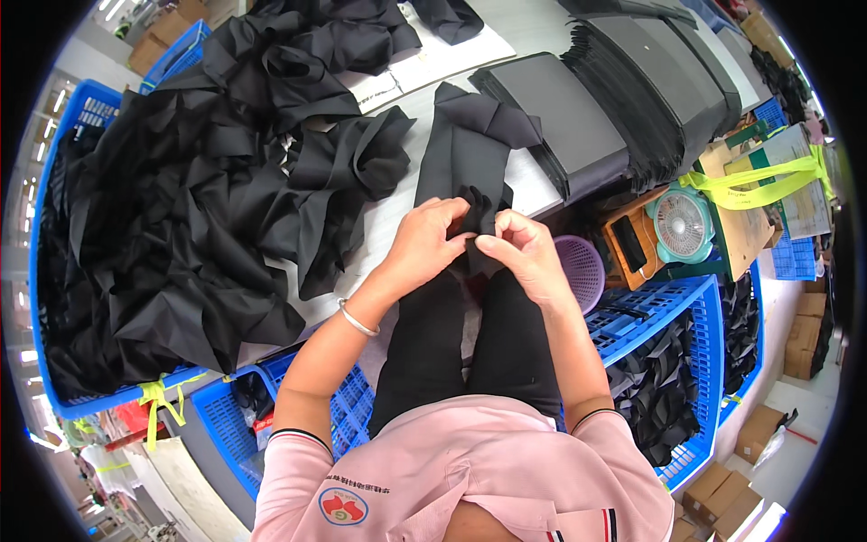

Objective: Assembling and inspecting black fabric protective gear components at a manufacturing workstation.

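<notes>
A black fabric piece lies along the table edge, its near end bunched up between my two hands. My left hand pinches the gathered cloth from the left, thumb and fingers pressed together. Close beside it, my right hand grips the same bunch with thumb against forefinger. The hands almost meet above my lap. Part of the cloth is hidden behind my fingers. To the right of it are stacked flat black panels, and to the left rises a big heap of loose black fabric.
A blue crate with black pieces stands at my right, near a purple basket, a small green fan and a phone. Another blue crate is at lower left. Yellow-green ribbon hangs at right.
</notes>
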Available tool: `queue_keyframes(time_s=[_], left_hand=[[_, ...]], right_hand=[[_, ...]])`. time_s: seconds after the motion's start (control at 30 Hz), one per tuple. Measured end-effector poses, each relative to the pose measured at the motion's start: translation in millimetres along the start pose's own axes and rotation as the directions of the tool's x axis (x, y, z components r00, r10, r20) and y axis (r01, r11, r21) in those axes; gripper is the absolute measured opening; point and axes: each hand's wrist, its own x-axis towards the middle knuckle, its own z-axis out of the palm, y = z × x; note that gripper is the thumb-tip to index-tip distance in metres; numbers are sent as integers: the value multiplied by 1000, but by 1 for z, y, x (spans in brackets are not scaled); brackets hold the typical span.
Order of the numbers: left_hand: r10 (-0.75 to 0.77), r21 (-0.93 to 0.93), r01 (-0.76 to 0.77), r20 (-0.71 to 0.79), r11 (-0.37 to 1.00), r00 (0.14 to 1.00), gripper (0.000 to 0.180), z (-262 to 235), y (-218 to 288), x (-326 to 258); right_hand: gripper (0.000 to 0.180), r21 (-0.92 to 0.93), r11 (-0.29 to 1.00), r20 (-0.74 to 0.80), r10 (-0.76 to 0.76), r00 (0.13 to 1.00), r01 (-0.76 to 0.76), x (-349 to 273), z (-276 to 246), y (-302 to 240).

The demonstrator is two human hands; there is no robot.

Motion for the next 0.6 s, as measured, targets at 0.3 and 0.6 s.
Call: queue_keyframes(time_s=[0.3,0.6], left_hand=[[-341,-562,6,-492,827,801,17,11,-20,-13],[-166,-375,-34,-487,926,858,37,21,-30,-41]], right_hand=[[14,-487,860,-438,-393,808,154,10,-3,12],[62,-223,948,-146,-265,953,229,-4,19,5]])
